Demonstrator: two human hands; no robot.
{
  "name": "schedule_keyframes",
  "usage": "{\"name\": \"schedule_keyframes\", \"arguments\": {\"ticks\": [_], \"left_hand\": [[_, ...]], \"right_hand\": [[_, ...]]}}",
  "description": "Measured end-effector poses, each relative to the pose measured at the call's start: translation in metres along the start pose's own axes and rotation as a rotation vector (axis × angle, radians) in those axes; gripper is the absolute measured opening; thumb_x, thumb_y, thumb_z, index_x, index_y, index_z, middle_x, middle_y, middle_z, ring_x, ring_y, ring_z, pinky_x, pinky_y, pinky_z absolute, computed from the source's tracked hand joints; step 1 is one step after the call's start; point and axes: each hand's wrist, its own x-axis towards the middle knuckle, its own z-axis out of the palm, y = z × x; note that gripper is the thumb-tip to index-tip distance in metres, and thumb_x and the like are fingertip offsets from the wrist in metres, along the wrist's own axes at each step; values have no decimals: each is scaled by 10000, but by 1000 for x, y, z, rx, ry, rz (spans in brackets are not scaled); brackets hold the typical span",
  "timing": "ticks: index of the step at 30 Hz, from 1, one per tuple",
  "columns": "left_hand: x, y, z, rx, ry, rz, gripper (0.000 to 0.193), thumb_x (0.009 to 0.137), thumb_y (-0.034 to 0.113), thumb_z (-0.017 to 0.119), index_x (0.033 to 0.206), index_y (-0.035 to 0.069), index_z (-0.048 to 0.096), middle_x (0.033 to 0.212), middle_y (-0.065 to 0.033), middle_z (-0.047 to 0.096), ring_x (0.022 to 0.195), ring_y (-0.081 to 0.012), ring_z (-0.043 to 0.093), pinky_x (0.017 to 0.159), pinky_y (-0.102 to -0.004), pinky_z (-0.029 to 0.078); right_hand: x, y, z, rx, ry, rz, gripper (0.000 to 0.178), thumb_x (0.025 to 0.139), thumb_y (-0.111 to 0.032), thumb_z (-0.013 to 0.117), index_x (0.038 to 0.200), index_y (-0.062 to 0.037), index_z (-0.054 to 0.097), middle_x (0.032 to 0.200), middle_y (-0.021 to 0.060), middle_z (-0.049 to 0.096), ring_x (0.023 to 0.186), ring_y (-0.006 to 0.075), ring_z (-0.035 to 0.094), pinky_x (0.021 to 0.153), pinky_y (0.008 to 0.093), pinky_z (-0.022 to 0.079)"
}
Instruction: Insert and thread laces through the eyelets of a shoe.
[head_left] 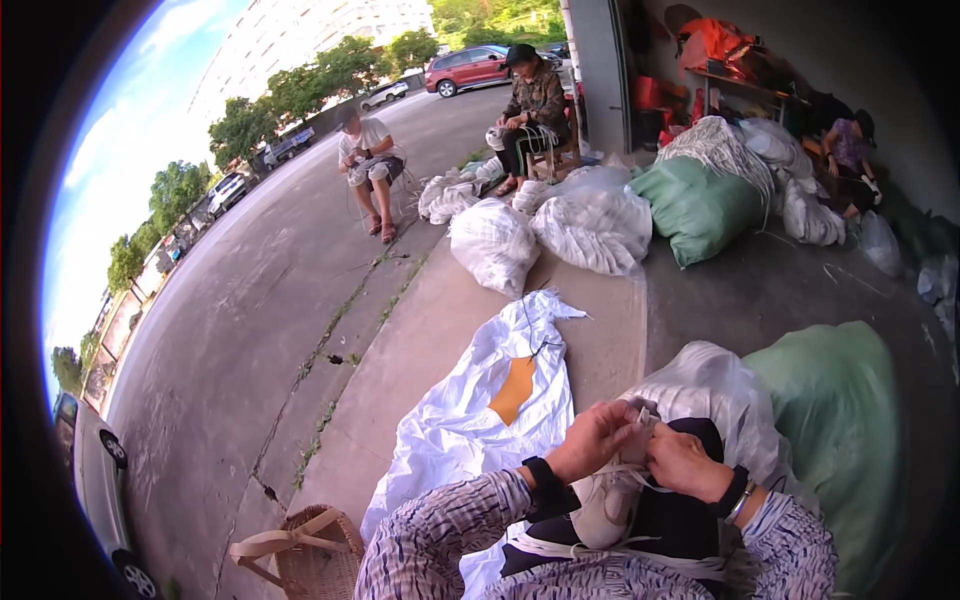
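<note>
A pale beige lace-up shoe (602, 512) rests on my dark-clothed lap, its light laces partly loose at the side. Above its upper end my left hand (597, 438) is closed, thumb and fingers pinching a whitish lace. My right hand (688, 462) is closed against the shoe's right side, gripping its upper part. The fingers of both hands almost meet, and they hide much of that end. Across my lap below the shoe lies a bundle of white laces (650, 558).
A white sack sheet (470, 400) with an orange-brown piece (513, 390) lies to the left. A wicker basket (318, 560) stands at lower left. Clear plastic (700, 375) and green (830, 400) sacks sit close right. Ahead, two people (370, 165) sit near more filled sacks (590, 225).
</note>
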Motion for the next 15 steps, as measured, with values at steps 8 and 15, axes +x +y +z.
{"name": "schedule_keyframes", "arguments": {"ticks": [8, 15], "left_hand": [[5, 7, -4, 391, -18, 260, 112, 834, 133, 620, 933, 81, 618, 932, -121, 630, 914, -302, 577, 775, -366, 470], [16, 38, -15, 552, -93, 150, 82, 740, 64, 650, 817, 89, 645, 794, -68, 637, 812, -252, 610, 697, -340, 509]], "right_hand": [[1, 25, -43, 871, 509, -64, 96, 860, -125, 565, 842, -31, 570, 917, 100, 604, 780, 189, 610, 673, 316, 484], [-22, 44, -42, 1543, 279, 301, 140, 925, -178, 508, 911, -40, 529, 687, 44, 593, 513, 114, 561, 456, 220, 472]]}}
